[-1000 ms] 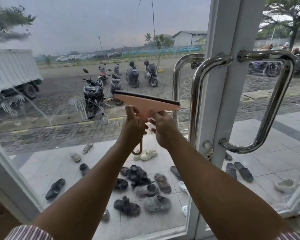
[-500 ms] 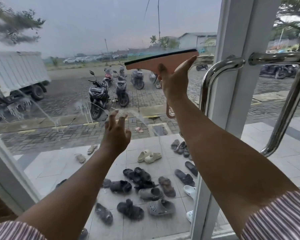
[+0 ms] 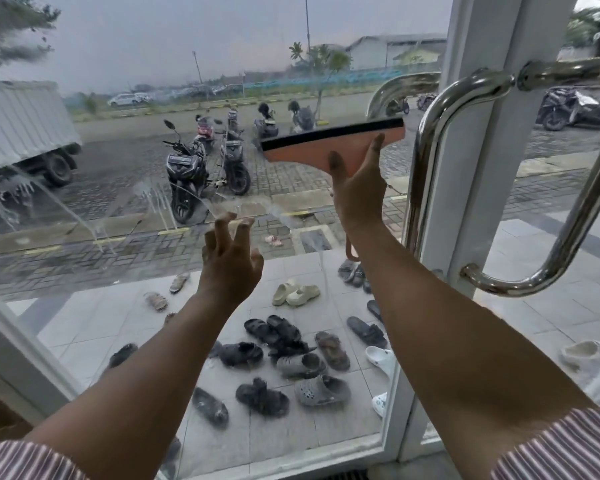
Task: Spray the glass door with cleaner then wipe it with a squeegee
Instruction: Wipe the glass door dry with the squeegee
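Observation:
An orange squeegee [image 3: 312,147] with a black rubber blade lies flat against the glass door [image 3: 125,98], near the door's right edge. My right hand [image 3: 357,188] grips it from below, thumb and fingers spread on its body. The orange handle sticks out beneath my wrist. My left hand [image 3: 231,261] is raised close to the glass lower left of the squeegee, fingers apart, holding nothing. Streaks and drips of cleaner [image 3: 156,202] run down the glass to the left. No spray bottle is in view.
A white door frame [image 3: 471,168] with curved steel pull handles [image 3: 426,147] stands right of the squeegee. A second glass door [image 3: 568,209] lies beyond it. Outside are several sandals, parked motorbikes and a truck.
My right hand has brought the squeegee down the glass from its higher position. My left hand, which let go of the squeegee a second ago, stays open near the glass.

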